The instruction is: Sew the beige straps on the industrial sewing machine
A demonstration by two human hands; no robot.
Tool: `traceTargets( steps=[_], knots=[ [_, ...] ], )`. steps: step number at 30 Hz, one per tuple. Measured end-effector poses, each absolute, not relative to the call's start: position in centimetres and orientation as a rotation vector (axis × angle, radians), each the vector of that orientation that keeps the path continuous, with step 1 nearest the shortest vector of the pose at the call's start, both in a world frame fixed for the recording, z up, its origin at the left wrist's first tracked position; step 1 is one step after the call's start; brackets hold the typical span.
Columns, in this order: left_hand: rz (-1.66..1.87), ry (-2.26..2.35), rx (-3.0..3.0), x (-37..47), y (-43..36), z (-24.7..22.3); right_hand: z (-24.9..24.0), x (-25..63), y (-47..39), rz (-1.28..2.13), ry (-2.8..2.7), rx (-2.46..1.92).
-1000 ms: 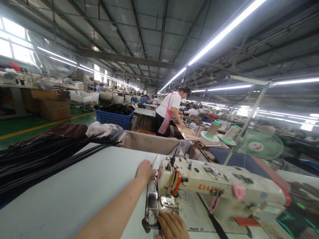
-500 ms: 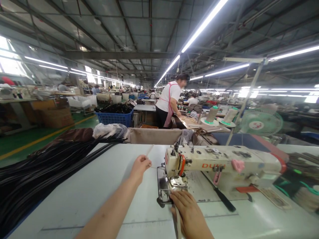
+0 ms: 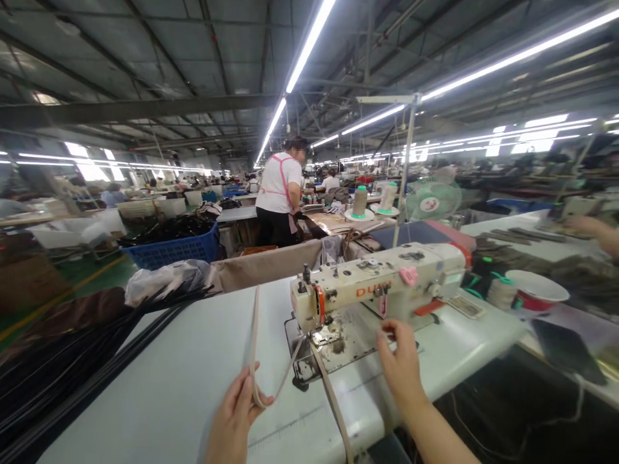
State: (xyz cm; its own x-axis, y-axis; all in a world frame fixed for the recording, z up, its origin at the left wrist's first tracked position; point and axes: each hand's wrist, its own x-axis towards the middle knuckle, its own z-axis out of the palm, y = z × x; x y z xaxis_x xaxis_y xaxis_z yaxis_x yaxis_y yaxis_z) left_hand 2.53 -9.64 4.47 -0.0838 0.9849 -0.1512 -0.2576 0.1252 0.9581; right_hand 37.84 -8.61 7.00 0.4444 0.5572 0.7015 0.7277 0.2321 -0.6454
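Observation:
A narrow beige strap (image 3: 255, 322) runs from the table's far edge into my left hand (image 3: 236, 409), bends in a loop round the fingers and goes back up to the needle area of the sewing machine (image 3: 377, 283). A second length of strap (image 3: 333, 399) comes out from under the presser foot toward me and hangs over the front edge. My right hand (image 3: 401, 361) is at the right of the machine bed, thumb and fingers curled together. It covers the spot where the black-handled tool lay, and what the fingers hold is hidden.
Long black strips (image 3: 97, 354) lie along the left, beside a plastic bag (image 3: 167, 280). Behind stand a blue basket (image 3: 176, 248), thread cones (image 3: 359, 203) and a fan (image 3: 432, 200). A co-worker (image 3: 280, 187) leans over a table beyond; another person's arm (image 3: 597, 232) shows at right.
My left hand has come down and toward me, drawing the strap into a loop. My right hand has left the strap at the front and moved right, over the black-handled tool. The view has turned right.

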Motion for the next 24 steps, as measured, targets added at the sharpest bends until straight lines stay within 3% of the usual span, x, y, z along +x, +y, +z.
traceTargets(
  steps=[9, 17, 24],
  knots=[
    [1.257, 1.338, 0.975, 3.9, -13.3, 6.1, 11.0, 41.4, -5.6, 0.387, -1.029, -1.411],
    [1.252, 1.341, 0.922, 3.2, -15.1, 6.0, 8.3, 36.9, -10.1, 0.668, -0.766, -1.383],
    [1.211, 1.372, 1.047, 3.2, -16.2, 5.4, 7.5, 29.0, -13.0, 1.125, -1.298, -1.448]
  ],
)
